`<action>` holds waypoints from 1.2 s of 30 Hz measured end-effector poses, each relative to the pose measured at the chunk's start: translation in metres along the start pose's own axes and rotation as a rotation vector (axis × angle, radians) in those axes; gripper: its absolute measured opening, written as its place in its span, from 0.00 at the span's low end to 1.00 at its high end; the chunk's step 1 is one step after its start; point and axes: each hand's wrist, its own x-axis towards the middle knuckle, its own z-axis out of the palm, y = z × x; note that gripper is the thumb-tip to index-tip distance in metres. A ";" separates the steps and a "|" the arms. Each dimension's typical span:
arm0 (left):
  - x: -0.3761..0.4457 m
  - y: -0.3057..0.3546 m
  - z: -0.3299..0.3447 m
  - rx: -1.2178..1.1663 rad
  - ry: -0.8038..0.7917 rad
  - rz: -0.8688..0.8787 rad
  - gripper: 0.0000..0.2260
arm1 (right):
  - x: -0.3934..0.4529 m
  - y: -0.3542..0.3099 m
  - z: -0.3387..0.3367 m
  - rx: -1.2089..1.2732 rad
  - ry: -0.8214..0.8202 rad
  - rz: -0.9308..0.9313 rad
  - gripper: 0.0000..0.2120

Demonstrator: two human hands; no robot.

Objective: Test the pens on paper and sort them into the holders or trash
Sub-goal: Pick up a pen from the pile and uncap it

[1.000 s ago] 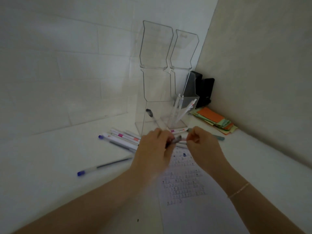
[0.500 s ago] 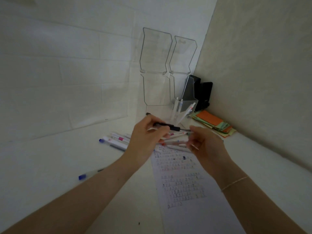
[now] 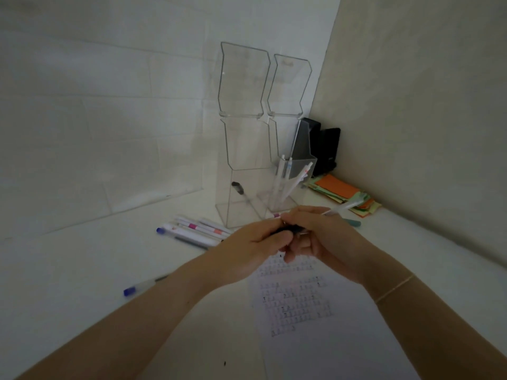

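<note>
White table (image 3: 68,270); clear holders (image 3: 241,149); white pens (image 3: 197,231) with pink and orange bands; blue-capped pen (image 3: 142,287); orange and green notes (image 3: 343,196); paper (image 3: 315,338) with rows of dark marks.

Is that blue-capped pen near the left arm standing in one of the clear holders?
No, the blue-capped pen lies flat on the white table, well apart from the clear holders.
</note>
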 end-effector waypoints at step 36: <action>-0.002 -0.070 0.040 0.851 0.197 0.201 0.13 | -0.047 0.096 0.011 -0.467 0.598 -0.143 0.17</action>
